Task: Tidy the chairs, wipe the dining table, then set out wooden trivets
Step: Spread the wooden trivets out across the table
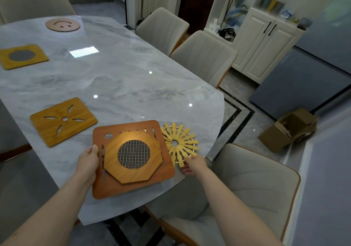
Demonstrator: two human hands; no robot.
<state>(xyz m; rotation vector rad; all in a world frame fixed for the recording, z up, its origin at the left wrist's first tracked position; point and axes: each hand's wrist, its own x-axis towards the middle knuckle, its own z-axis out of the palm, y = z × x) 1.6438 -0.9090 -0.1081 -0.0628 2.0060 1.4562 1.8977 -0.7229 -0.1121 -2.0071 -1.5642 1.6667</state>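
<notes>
On the grey marble dining table (pixel 121 78) lie several wooden trivets. My left hand (pixel 88 160) grips the left edge of a large brown square trivet (pixel 133 187), thumb on top. An octagonal trivet with a metal mesh centre (pixel 133 156) lies stacked on it. My right hand (pixel 193 165) pinches the near edge of a pale slatted round trivet (pixel 180 143) at the table's right rim. Farther left lie a flower-cut square trivet (pixel 63 121), a square trivet with a round hole (pixel 22 55) and a round smiley trivet (pixel 62 25).
Beige upholstered chairs stand round the table: one at the near right (pixel 247 185), two on the far right (pixel 205 55) and one at the far end (pixel 32 0). An open cardboard box (pixel 288 130) sits on the floor at right, beside white cabinets (pixel 264 42).
</notes>
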